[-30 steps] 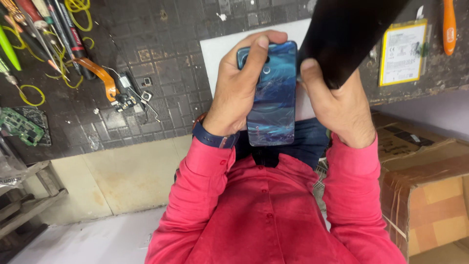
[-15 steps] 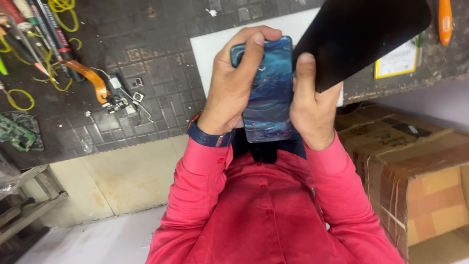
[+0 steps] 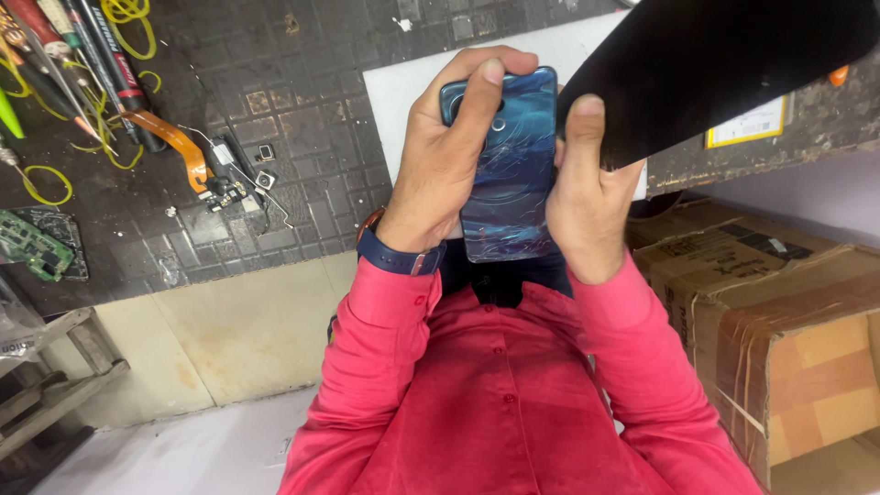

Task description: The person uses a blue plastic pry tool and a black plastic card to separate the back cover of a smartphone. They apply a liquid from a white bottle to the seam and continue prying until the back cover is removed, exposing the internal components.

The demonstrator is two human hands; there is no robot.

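Here, far to the left of the hands, a small green circuit board [image 3: 32, 243] and an orange flex cable [image 3: 174, 147] lie on the dark tiled surface [image 3: 302, 119]. The left hand [image 3: 449, 156], a blue watch [image 3: 399, 257] at its wrist, wraps its fingers over the top of a blue marbled phone [image 3: 509, 170]. The right hand [image 3: 587, 202] grips the phone's other edge, thumb raised, so both hands clasp it between them. Right of the hands sits a taped cardboard box [image 3: 779, 339].
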